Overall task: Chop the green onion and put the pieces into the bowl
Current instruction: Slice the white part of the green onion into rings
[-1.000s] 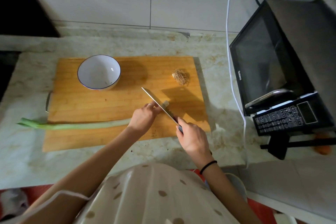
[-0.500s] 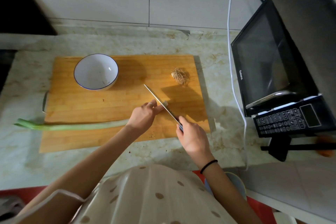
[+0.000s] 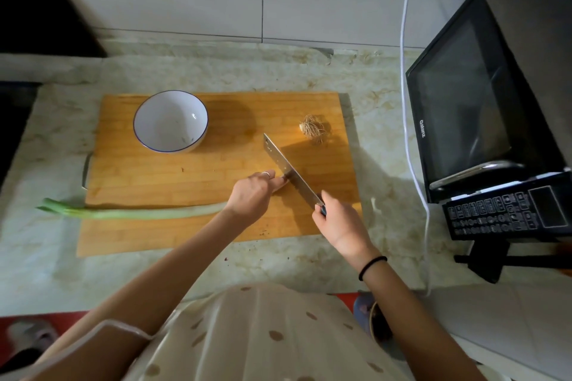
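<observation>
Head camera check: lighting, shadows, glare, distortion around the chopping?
Head view: dim, warm light; the bowl and knife throw soft shadows rightward on the cutting board; a small glint inside the bowl, faint streaks on the microwave door; wide-angle lens bends the counter edges; the left hand on the green onion and right hand on the knife look sharp.

A cutting board (image 3: 173,182) is laid on the worktop (image 3: 216,71). A bowl (image 3: 154,114) is set on its far left part and a root tuft (image 3: 312,130) at its far right. The green onion (image 3: 139,213) is laid along the near side, with its left end carried past the board's edge onto the worktop. Its right end is held under the left hand (image 3: 252,195). The knife (image 3: 286,167), gripped by the right hand (image 3: 337,221), is set against that hand's fingers (image 3: 278,184). A microwave (image 3: 483,120) is stood to the right.
</observation>
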Action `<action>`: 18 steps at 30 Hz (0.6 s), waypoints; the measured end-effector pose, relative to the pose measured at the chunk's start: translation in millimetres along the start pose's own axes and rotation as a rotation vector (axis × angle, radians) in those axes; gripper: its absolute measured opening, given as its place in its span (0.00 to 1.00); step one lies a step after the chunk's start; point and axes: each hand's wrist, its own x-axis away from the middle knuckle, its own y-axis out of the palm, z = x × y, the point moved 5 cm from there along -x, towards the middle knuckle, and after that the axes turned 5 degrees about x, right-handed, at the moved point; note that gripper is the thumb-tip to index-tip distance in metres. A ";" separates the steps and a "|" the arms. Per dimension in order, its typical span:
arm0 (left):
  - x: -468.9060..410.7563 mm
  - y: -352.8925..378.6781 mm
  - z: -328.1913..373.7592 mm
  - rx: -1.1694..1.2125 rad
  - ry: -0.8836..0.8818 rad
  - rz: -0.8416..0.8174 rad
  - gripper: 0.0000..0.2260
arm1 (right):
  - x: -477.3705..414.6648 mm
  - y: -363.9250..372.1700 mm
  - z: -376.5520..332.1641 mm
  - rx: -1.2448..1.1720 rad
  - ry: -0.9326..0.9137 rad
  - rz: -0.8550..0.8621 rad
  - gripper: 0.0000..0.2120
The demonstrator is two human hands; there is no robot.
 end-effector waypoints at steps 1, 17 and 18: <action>0.1 -1.4 0.0 0.012 -0.001 -0.004 0.20 | -2.0 0.6 -0.6 0.001 -0.001 -0.002 0.05; 15.1 -12.5 11.1 0.000 0.081 0.125 0.20 | -0.9 -0.2 -23.3 0.104 -0.090 0.165 0.07; 15.0 -12.6 11.5 -0.003 0.084 0.126 0.20 | 2.0 0.2 -21.1 0.106 -0.087 0.160 0.07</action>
